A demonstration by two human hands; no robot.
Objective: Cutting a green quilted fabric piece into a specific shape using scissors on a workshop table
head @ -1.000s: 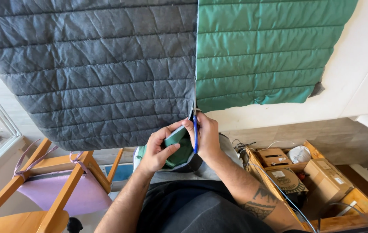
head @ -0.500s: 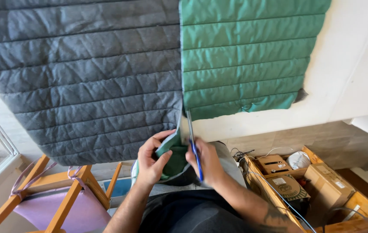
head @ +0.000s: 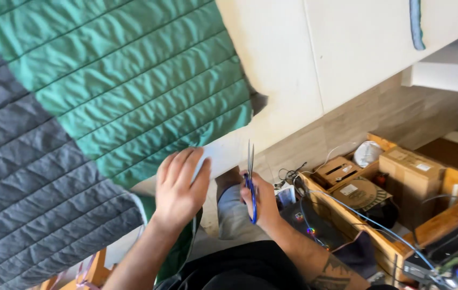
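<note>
At lower right I see a wooden crate holding a tall brown cardboard box [head: 410,174] with a white label [head: 423,167]. Beside it sit a smaller slotted brown box [head: 338,170] and a round brown package [head: 360,193] bearing a white label [head: 349,189].

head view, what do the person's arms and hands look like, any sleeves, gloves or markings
Both arms are bare up to the bottom edge of the picture, with no sleeves in sight. The left hand and right hand wear no gloves, and no rings or watch show. The right forearm carries a dark tattoo near the lower edge of the picture; its pattern is too small to make out.
</note>
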